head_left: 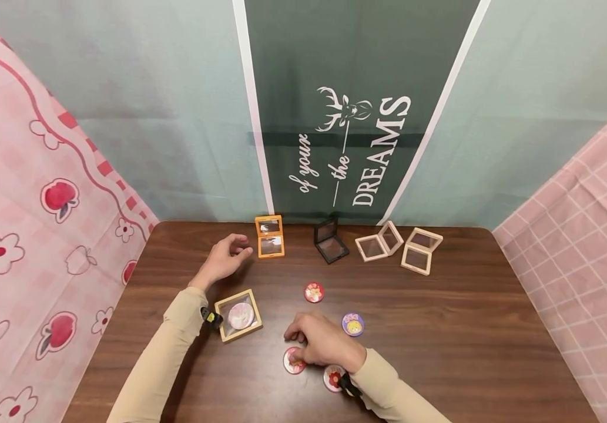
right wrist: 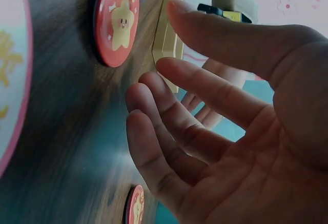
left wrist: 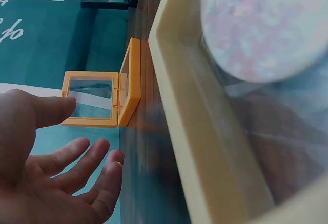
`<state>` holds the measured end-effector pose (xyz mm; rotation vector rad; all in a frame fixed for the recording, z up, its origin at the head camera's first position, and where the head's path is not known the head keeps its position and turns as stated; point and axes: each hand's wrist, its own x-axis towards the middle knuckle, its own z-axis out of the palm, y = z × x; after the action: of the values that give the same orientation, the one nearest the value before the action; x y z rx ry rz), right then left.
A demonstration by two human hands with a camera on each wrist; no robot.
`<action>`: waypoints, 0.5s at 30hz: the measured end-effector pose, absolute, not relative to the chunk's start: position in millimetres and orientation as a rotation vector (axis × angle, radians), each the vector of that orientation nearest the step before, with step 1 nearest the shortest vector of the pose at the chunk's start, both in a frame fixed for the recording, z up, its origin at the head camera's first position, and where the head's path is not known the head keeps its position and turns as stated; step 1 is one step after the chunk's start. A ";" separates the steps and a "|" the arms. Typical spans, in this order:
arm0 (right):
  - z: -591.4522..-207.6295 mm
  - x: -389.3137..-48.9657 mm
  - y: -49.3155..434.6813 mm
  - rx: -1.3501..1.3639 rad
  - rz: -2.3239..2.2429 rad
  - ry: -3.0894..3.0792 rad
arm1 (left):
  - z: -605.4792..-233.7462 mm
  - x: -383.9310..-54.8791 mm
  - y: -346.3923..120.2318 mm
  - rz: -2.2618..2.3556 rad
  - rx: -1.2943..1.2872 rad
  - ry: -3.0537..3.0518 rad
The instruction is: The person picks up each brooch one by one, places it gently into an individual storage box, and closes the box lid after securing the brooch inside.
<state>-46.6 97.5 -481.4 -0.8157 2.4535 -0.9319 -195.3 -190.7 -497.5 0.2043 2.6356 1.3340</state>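
My left hand (head_left: 222, 261) reaches toward the orange hinged case (head_left: 270, 237), its fingers loosely bent with nothing in them. In the left wrist view that case stands unfolded beyond the thumb, its clear windows showing. My right hand (head_left: 324, 341) hovers over a round red badge (head_left: 291, 366), with thumb and fingers apart and holding nothing. The right wrist view shows a yellow star on this badge (right wrist: 122, 24), which lies flat on the table. Close to my left wrist stands a pale yellow frame (head_left: 257, 313) with a pinkish round badge (head_left: 241, 316) inside its clear window.
Along the back of the table (head_left: 462, 329) lie an unfolded black case (head_left: 332, 249) and two beige cases (head_left: 371, 247), (head_left: 416, 259). A second red badge (head_left: 314, 292), a purple badge (head_left: 353, 324) and a white badge with a red flower (head_left: 331, 379) surround my right hand.
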 end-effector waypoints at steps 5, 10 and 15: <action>-485.2 -36.8 99.8 -0.819 -0.859 2.489 | -502.2 -205.0 -184.8 1.362 0.180 2.607; -487.1 -36.5 101.0 -0.830 -0.806 2.522 | -506.2 -220.6 -182.0 1.427 0.153 2.568; -489.0 -37.6 102.5 -0.840 -0.827 2.518 | -511.0 -232.9 -177.6 1.447 0.110 2.527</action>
<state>-37.6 102.5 -489.0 -0.8400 2.5184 -0.8269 -232.9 -177.6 -511.0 0.1104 2.5273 1.4469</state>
